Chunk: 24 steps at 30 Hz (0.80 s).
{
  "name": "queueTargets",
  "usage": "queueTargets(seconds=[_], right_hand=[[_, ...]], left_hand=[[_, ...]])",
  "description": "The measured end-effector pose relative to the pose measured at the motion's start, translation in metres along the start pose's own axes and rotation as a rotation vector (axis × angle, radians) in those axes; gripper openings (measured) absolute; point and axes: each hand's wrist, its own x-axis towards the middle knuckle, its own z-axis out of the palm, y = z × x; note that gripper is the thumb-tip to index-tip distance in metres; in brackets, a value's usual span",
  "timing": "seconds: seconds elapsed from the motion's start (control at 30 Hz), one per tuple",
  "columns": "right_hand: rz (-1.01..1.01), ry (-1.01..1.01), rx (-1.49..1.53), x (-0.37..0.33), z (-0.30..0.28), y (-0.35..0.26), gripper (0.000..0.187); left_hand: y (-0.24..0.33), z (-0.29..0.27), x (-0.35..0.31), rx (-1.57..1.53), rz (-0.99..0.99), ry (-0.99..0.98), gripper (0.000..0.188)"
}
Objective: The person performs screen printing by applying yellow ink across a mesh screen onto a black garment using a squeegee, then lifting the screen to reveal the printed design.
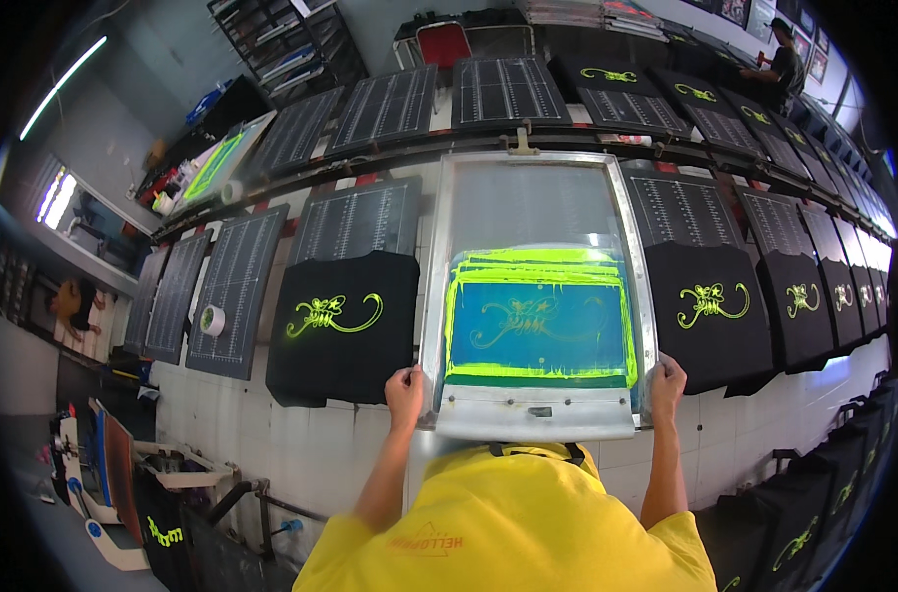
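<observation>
A screen printing frame (630, 242) with a silver metal border lies in front of me. Its mesh (542, 331) is blue in the lower part, carries a curling design and is bordered by thick neon yellow-green ink (528, 259). My left hand (404, 393) is closed on the frame's near left side, and my right hand (668, 383) is closed at its near right side. Across the near end runs a wide metal bar (538, 414). A clamp (523, 141) sits at the far end. What lies beneath the frame is mostly hidden.
Black shirts with neon prints lie on boards to the left (345, 365) and right (710, 340). A roll of tape (212, 321) rests on a bare board (234, 286). Behind a rail (390, 138) stand more boards. Another person (786, 69) stands far right.
</observation>
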Motion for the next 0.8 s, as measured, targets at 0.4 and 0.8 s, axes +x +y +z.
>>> queueTargets(seconds=[0.4, 0.8], right_hand=[[0.034, -0.034, 0.007, 0.027, 0.016, 0.004, 0.028], [-0.02, -0.009, -0.023, 0.034, 0.024, 0.006, 0.03]], left_hand=[[-0.002, 0.015, 0.014, -0.004, -0.012, 0.06, 0.034], [0.004, 0.015, 0.02, 0.078, 0.029, 0.067, 0.036]])
